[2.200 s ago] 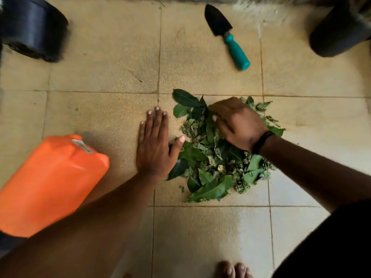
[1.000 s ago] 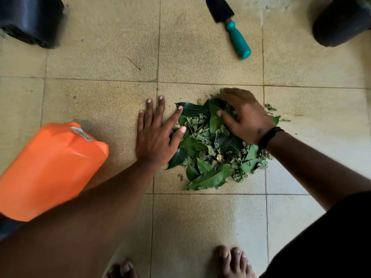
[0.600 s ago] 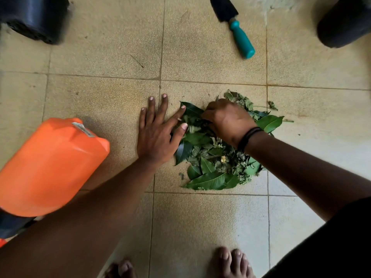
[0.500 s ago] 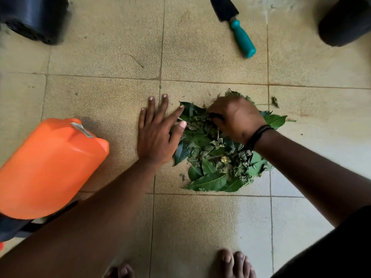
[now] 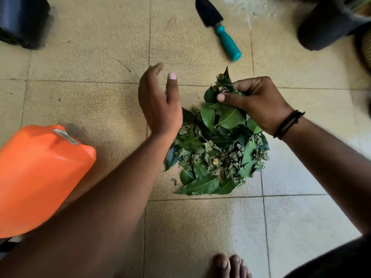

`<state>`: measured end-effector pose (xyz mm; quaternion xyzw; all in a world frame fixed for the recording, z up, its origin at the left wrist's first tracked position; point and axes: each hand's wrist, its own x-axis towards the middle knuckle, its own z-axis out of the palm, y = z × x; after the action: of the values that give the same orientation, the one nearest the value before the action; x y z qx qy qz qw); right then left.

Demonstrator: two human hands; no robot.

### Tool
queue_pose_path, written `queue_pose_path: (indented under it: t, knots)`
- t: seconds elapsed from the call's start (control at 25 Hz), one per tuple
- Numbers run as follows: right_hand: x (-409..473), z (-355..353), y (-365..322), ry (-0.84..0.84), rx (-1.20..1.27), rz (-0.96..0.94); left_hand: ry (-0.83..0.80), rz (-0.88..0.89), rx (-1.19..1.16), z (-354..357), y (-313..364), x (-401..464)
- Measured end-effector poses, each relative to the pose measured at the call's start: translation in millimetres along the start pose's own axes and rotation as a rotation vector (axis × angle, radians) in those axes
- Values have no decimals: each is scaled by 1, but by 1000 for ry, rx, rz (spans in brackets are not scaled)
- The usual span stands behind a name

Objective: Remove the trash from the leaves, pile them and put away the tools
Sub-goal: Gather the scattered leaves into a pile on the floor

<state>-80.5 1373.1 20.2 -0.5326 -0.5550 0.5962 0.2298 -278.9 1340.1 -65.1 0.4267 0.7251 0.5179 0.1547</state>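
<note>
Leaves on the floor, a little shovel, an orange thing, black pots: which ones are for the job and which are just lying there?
For the job:
leaf pile
bunch of leaves in the right hand
left hand, open
trowel, to put away

Just lying about:
orange container
two dark pots

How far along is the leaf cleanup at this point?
Done: the leaves sit in one heap on the tiles, with no obvious trash showing. In hand: the right hand grips a clump of leaves above it; the left hand hovers open. Left: the trowel lies on the floor, not put away.
</note>
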Motion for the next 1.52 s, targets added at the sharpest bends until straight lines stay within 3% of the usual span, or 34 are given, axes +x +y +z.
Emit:
queue_pose_path:
  t: [0.08, 0.24, 0.32, 0.4, 0.56, 0.68, 0.8, 0.88, 0.96, 1.08, 1.2, 1.32, 1.44, 1.52]
  knots:
    - [-1, -7, 3, 22, 153, 38, -94, -36, -171, 9, 28, 3]
    - [-11, -16, -4, -79, 339, 84, -545, -385, -595, 11, 80, 7]
    - [-11, -17, -4, -35, 212, 19, -798, -612, -703, 9, 90, 2]
    - [-10, -17, -4, 58, -77, -92, -974, -684, -730, 14, 90, -10]
    - [-10, -5, 9, 241, -450, -248, -825, -770, -581, 19, 90, -22]
    - [-11, -5, 21, 199, -504, -279, -806, -785, -471, 9, 83, -15]
    - [-7, -38, 36, 318, -368, -169, -888, -763, -345, -16, 60, 9]
    - [-8, -59, 53, 366, -485, -30, -961, -801, -358, -37, 34, 27]
    - [-16, -63, 72, 260, -607, 114, -934, -857, -396, -59, 7, 39]
    - [-28, -46, 93, 72, -589, 66, -774, -944, -487, -80, -27, 37]
    - [-19, -35, 84, 133, -526, -43, -586, -1013, -573, -84, -46, 28]
    - [2, -20, 58, 147, -825, -204, -594, -1011, -548, -78, -47, 24]
    - [30, 17, 33, -57, -983, -419, -615, -991, -532, -76, -41, 24]
    - [52, 48, 20, -221, -1039, -462, -645, -995, -531, -77, -39, 24]
